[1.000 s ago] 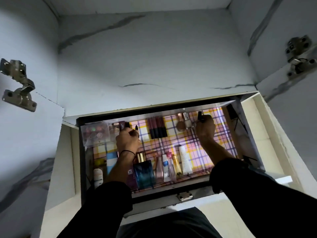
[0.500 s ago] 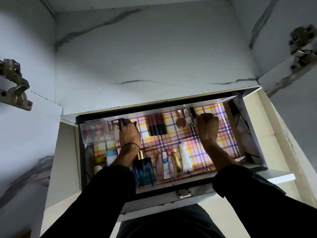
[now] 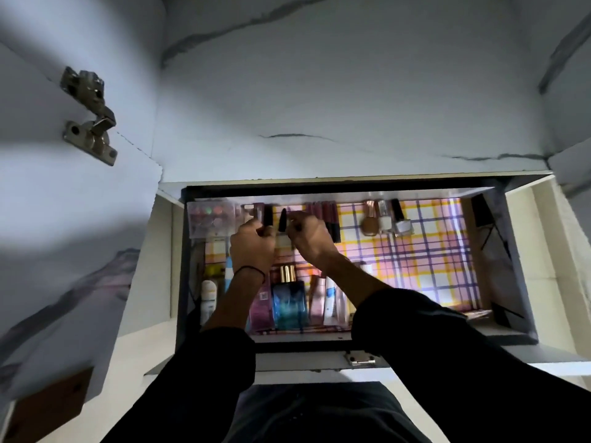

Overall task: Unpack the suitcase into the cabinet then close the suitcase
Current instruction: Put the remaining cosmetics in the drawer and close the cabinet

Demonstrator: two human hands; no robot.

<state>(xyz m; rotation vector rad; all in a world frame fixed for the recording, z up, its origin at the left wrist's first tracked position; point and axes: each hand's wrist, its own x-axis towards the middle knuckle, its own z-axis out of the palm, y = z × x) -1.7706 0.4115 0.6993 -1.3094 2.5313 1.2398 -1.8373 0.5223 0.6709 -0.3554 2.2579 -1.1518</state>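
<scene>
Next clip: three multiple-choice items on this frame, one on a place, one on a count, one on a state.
1. The clear palette box lies in the suitcase's: A far-left corner; B near-right corner; C middle.
2. Polish bottles in the far row: A one; B three; C six.
3. The suitcase is: A latched; B half shut; C open.
Key: A, the box fills the far-left corner; B, three stand side by side; C, its plaid lining lies exposed.

Looks like a home dressing or bathroom corner: marble-patterned cabinet (image 3: 319,91) with metal door hinge (image 3: 89,113), plaid-lined suitcase (image 3: 319,343) holding perfume bottle (image 3: 289,302), nail polishes (image 3: 385,219), lotion tubes (image 3: 329,302).
</scene>
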